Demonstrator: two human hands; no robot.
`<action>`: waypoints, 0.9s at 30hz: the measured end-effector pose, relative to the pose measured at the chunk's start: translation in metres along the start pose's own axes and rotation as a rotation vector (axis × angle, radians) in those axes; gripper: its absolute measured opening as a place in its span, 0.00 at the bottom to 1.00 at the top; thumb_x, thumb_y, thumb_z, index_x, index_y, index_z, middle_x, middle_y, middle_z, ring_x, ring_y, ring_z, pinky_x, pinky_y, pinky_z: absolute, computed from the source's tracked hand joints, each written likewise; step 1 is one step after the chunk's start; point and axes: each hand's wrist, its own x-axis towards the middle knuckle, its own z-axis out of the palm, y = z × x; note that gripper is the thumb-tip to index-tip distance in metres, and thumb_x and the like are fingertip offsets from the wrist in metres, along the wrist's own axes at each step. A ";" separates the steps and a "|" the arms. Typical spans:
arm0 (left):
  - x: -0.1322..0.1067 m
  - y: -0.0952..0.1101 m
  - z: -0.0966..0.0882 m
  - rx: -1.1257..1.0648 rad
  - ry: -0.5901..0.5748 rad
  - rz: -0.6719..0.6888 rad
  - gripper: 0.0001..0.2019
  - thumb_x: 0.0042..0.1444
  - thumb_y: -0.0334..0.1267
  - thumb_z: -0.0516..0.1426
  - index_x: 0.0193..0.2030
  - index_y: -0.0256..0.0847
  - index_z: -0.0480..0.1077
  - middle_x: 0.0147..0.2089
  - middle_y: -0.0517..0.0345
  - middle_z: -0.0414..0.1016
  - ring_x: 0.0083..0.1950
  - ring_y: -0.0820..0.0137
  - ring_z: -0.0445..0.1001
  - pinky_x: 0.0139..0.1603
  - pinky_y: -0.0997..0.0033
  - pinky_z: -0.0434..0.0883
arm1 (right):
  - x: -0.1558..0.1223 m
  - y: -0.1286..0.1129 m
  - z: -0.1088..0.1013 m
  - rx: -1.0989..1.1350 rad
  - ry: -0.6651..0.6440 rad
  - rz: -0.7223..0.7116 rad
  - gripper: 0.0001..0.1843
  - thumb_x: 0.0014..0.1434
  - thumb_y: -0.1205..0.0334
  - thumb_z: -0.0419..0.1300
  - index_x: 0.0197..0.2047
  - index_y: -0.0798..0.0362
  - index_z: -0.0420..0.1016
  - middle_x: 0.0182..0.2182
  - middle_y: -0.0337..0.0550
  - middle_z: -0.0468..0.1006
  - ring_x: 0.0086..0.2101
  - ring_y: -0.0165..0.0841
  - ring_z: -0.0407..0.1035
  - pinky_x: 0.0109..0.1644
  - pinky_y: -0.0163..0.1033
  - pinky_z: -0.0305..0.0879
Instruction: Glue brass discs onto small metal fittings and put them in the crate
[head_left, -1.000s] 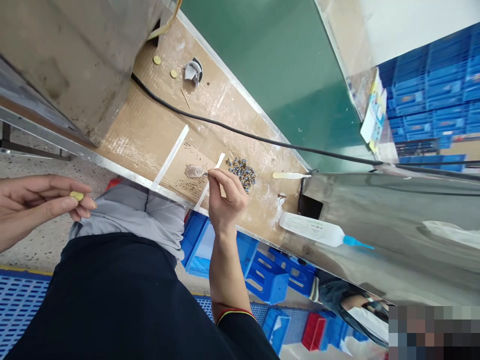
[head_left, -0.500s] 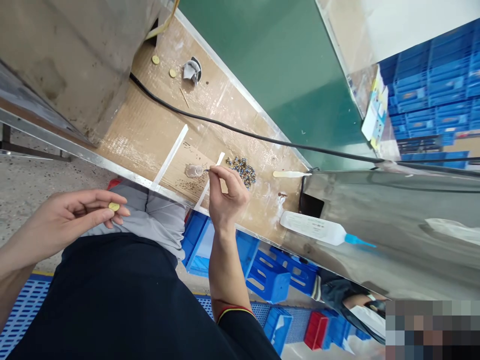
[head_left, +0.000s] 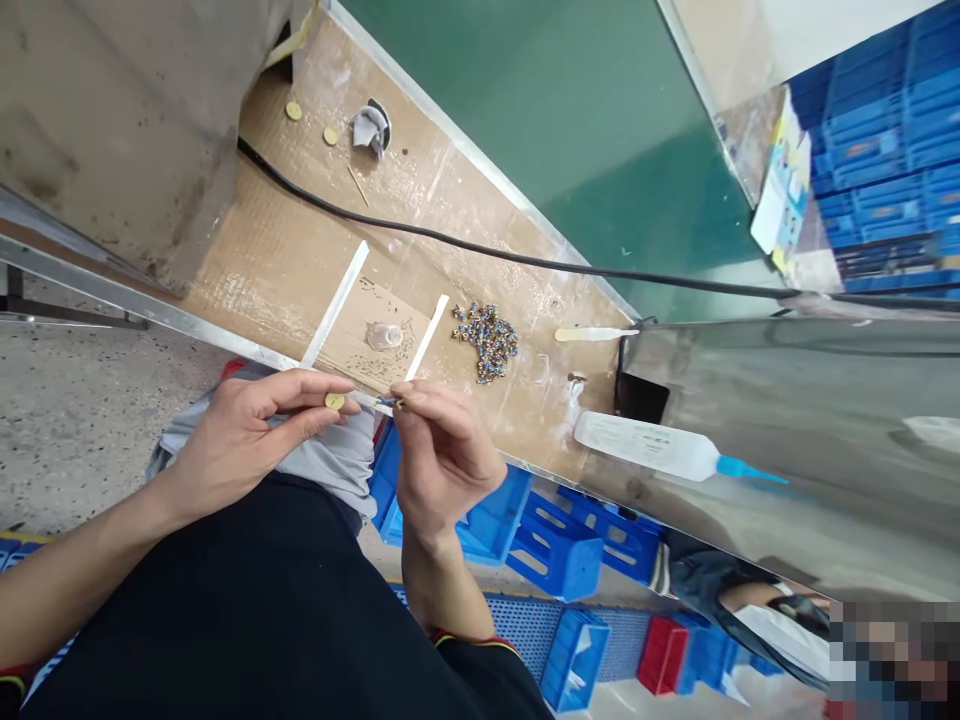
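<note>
- Yellow disc (head_left: 335,401), small and round, sits pinched between the thumb and forefinger of the left hand (head_left: 240,442); that grip is clenched on it, with the forearm reaching in from the left.
- Blue-tipped slim pick (head_left: 388,402) is held in the right hand (head_left: 442,462), whose bunched fingers grasp it firmly, its tip just beside the disc.
- Clear plastic cap (head_left: 385,336) lies on the cardboard-covered worktop (head_left: 247,245), between two white tape strips (head_left: 334,305), with dark specks around it; anything inside is too small to tell.
- Blue-and-silver beads (head_left: 486,342) lie in a loose heap on the worktop, farther off and right of the hands.
- White squeeze bottle (head_left: 645,448) with a blue nozzle lies at right.
- Blue plastic crates (head_left: 555,552) sit near, below the worktop edge; their contents don't show.
</note>
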 end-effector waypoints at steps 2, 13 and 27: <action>0.001 0.000 0.002 0.073 0.016 0.066 0.12 0.77 0.42 0.68 0.63 0.58 0.87 0.57 0.67 0.92 0.54 0.68 0.93 0.60 0.75 0.87 | -0.003 -0.002 0.003 0.012 -0.036 -0.023 0.17 0.73 0.72 0.71 0.57 0.40 0.89 0.47 0.40 0.91 0.47 0.37 0.88 0.51 0.45 0.90; -0.002 -0.004 0.009 0.222 0.032 0.178 0.16 0.79 0.39 0.65 0.69 0.57 0.83 0.61 0.66 0.91 0.56 0.70 0.92 0.62 0.78 0.86 | -0.007 0.002 0.007 0.000 -0.107 -0.086 0.22 0.71 0.77 0.72 0.59 0.41 0.89 0.49 0.40 0.92 0.48 0.37 0.89 0.52 0.43 0.92; -0.006 -0.005 0.010 0.376 0.058 0.321 0.16 0.81 0.36 0.62 0.71 0.47 0.79 0.62 0.62 0.91 0.58 0.71 0.92 0.64 0.78 0.84 | -0.007 0.001 0.004 -0.083 -0.123 -0.174 0.24 0.71 0.77 0.72 0.61 0.41 0.88 0.49 0.40 0.93 0.46 0.37 0.90 0.50 0.44 0.92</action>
